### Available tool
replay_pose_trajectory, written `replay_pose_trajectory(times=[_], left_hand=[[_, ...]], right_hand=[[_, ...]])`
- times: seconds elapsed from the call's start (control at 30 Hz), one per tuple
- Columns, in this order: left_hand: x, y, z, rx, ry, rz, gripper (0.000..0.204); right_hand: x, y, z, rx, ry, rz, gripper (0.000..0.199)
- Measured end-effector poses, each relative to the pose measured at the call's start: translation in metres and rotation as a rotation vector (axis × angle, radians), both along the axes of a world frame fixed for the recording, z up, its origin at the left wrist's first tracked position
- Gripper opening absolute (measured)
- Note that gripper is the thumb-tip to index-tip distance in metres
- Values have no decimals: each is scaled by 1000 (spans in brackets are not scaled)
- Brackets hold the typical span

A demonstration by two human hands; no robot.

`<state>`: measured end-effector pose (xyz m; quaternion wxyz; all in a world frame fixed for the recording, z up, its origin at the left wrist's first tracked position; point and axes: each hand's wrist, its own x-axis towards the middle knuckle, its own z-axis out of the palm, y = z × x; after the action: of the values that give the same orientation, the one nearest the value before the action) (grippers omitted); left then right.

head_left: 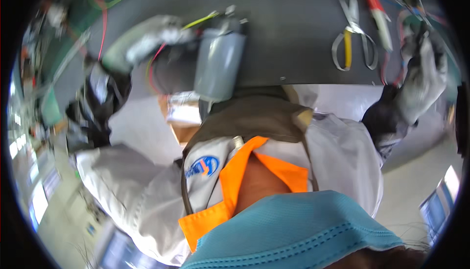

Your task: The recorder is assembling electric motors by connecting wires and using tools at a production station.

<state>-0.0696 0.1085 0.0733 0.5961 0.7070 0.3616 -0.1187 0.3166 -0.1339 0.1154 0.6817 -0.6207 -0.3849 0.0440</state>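
A grey metal cylinder (220,65) with terminals at its top lies at the near edge of the dark bench mat, left of the middle. My left hand (154,36), in a grey glove, comes to the cylinder's top from the left. Its fingers look closed on a yellow-green wire (199,21), though motion blurs them. A red wire (157,56) hangs below that hand. At the far right my gloved right hand (425,73) is raised over the mat's edge. Its fingers are bent together near thin wires; what they hold cannot be made out.
Scissors (351,36) with yellow tape on one handle lie on the mat (293,29), right of the middle. Beside them is a long red tool (374,7) with a pale end. Loose coloured wires run along both sides. A brown carton (183,117) sits below the bench.
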Motion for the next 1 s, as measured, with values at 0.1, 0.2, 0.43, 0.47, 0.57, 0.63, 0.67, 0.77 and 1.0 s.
replay_pose_trajectory(times=[0.1, 0.2, 0.43, 0.47, 0.57, 0.63, 0.67, 0.77, 1.0], left_hand=[[-6, -7, 12, -146, 148, 113, 41], [-13, -16, 13, -112, 224, 128, 48], [-15, -48, 6, -146, 49, 431, 47], [-33, -40, -24, -182, -74, 316, 45], [-13, -51, -24, -67, -101, 333, 45], [-7, -56, -33, 9, -86, 439, 46], [-1, -61, -35, 9, -86, 432, 46], [13, -80, -46, 167, -389, 675, 44], [44, -89, -64, 252, -430, 780, 21]], right_hand=[[-60, 26, -38, -342, 622, 776, 35], [-147, 64, -84, -462, 1059, 1067, 28], [-185, 85, -117, -49, -422, 768, 31], [-185, 87, -113, -41, -424, 779, 31], [-185, 86, -107, -166, -597, 713, 29], [-180, 89, -104, -190, -500, 736, 29], [-176, 91, -104, -222, -403, 753, 29], [-172, 103, -81, -442, 482, 884, 23], [-157, 111, -84, -396, 637, 794, 35]])
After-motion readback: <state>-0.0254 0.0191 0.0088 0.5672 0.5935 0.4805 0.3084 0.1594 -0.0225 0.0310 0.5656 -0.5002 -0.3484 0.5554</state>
